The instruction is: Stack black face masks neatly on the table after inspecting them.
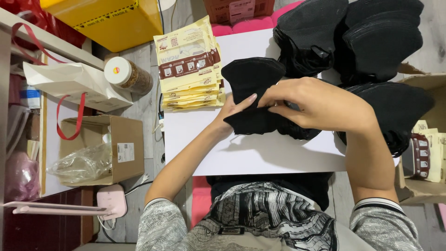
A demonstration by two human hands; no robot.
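Over a white board on my lap, both hands hold a black folded face mask. My left hand supports the mask from below, thumb on its lower edge. My right hand lies on top and pinches the mask's right side. More black masks lie in heaps behind and to the right, and another heap sits past my right wrist.
A stack of yellow-and-brown flat packets lies at the board's far left. A jar with a white lid, a white paper bag with red handles and an open cardboard box are on the left. A carton with more packets is right.
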